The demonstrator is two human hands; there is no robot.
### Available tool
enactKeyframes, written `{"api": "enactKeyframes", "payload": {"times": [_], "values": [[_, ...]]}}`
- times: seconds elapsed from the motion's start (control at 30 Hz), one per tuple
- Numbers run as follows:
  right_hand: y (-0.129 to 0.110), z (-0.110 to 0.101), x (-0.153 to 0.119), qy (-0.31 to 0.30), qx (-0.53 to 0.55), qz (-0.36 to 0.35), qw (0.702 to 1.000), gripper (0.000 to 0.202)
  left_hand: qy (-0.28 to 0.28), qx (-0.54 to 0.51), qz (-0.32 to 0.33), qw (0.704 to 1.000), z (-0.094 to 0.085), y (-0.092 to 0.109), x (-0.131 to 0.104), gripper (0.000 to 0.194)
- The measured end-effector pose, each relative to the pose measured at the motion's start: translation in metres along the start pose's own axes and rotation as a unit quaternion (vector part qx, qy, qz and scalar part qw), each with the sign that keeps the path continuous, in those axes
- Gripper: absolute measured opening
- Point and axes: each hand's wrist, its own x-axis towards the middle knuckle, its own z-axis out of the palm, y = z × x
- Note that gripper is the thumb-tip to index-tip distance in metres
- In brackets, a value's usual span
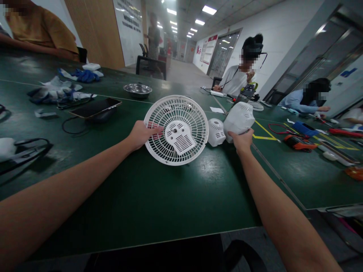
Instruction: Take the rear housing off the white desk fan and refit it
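A round white fan grille (181, 139) with a slotted centre plate stands tilted up above the green table. My left hand (141, 134) grips its left rim, the thumb lying across the ribs. On the right, my right hand (241, 140) is closed on the lower part of a white plastic housing (240, 117). Between the grille and that housing is a smaller white vented cover (216, 133), close beside both. The fingers behind the grille and the housing are partly hidden.
A metal bowl (137, 90), a phone (96, 107) and blue-white gloves (55, 90) lie on the table (159, 204) at the left and back. To the right are an orange meter (299, 142) and a blue box (305, 129). Several people sit around the tables.
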Motion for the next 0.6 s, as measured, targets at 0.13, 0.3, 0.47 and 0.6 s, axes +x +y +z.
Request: {"api": "enactKeyframes", "payload": {"times": [0.13, 0.3, 0.47, 0.6], "values": [[-0.004, -0.002, -0.004, 0.008, -0.009, 0.011, 1.0, 0.086, -0.003, -0.004, -0.002, 1.0, 0.0, 0.001, -0.001, 0.019], [-0.012, -0.003, -0.001, 0.08, 0.035, -0.018, 0.996, 0.084, -0.009, -0.008, -0.005, 1.0, 0.0, 0.002, -0.001, 0.018], [-0.039, -0.008, -0.009, 0.101, 0.154, -0.11, 0.977, 0.075, -0.009, -0.011, -0.006, 1.0, 0.0, 0.001, 0.001, 0.018], [-0.056, -0.005, -0.033, 0.026, 0.123, -0.152, 0.98, 0.078, -0.016, -0.007, -0.006, 1.0, -0.001, -0.001, 0.003, 0.02]]}}
